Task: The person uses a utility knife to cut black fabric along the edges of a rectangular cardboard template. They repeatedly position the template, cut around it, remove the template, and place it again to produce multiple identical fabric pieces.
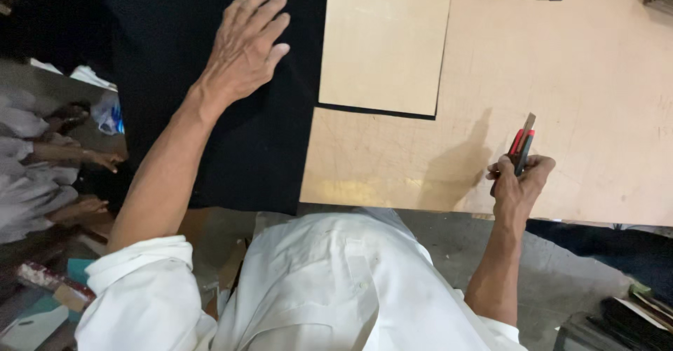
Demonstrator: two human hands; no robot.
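the utility knife (521, 148), red and black with a short blade pushed out at the top, stands almost upright in the right hand (519, 183), which is clenched round its handle. it hangs over the big pale cutting board (596, 78), near that board's front edge and well to the right of the smaller square template (382, 43). the blade tip points away from the person and does not look to be touching the board.

the left hand (245, 50) lies flat and released, fingers spread, pressing on the black material (203, 113) just left of the square template. a thin strip of the black stuff shows under the template's lower edge.

what could go wrong, to my eye: the blade is out and the knife is held in a fist, so a slip or a careless swing toward the template could bring it near the flat hand. the black sheet hangs over the board's left edge, and if the pressing hand lets up it could slide and drag the template askew.

no package or label is readable from here. far left of the board there is a crumpled clear bag (109, 113) with a bit of blue, and other people's arms beyond it. at the lower right, below the board, lies a dark stack of flat things (631, 319).
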